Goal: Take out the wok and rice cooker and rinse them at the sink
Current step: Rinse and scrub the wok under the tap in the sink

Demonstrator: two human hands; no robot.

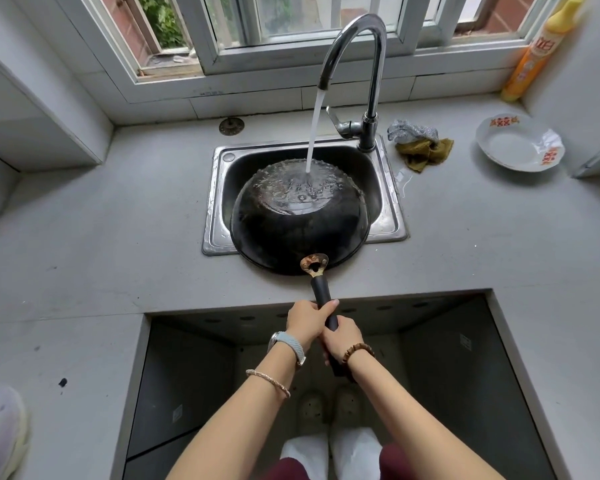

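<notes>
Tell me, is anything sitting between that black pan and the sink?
Nothing visible does. The wok is upside down over the sink, water from the faucet hitting its underside, and the left hand and right hand grip its handle directly.

An upturned wok lies over the sink, its near rim past the sink's 6 o'clock edge. Water from the tap hits the wok's base towards 12 o'clock. Both hands grip the handle at 6 o'clock, the left hand ahead and the right hand just behind. From the sink, a cloth lies at 2 o'clock, a plate beyond it, a bottle at 1 o'clock and a strainer at 11.
</notes>
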